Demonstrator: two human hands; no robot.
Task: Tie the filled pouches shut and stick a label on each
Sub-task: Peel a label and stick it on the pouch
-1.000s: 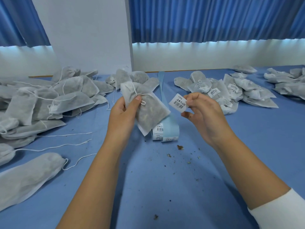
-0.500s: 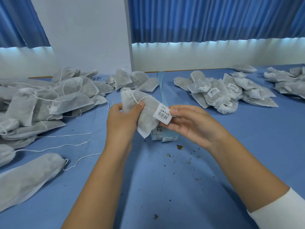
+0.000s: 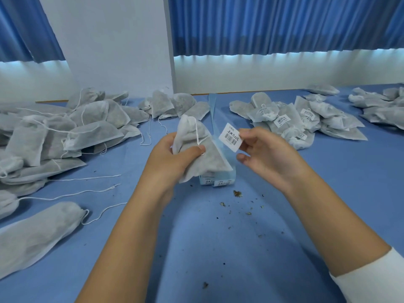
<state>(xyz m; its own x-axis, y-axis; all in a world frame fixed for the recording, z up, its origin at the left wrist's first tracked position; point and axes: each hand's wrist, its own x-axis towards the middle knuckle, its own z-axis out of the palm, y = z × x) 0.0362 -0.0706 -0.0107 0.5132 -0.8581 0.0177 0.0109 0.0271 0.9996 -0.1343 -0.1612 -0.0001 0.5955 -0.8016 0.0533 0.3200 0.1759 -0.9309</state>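
Seen from the head camera, the left hand (image 3: 172, 154) closed its grip around a tied, filled pouch (image 3: 196, 147) above the tabletop (image 3: 218, 248). The pouch's face was turned toward the right hand (image 3: 264, 154), which pinched a barcode label (image 3: 230, 137) just beside it, seemingly ready for sticking.

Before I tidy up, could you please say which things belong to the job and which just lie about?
Job: grey fabric pouch in left hand; white barcode label in right hand; pale blue label roll.
Lying about: dark herb crumbs; blue curtains.
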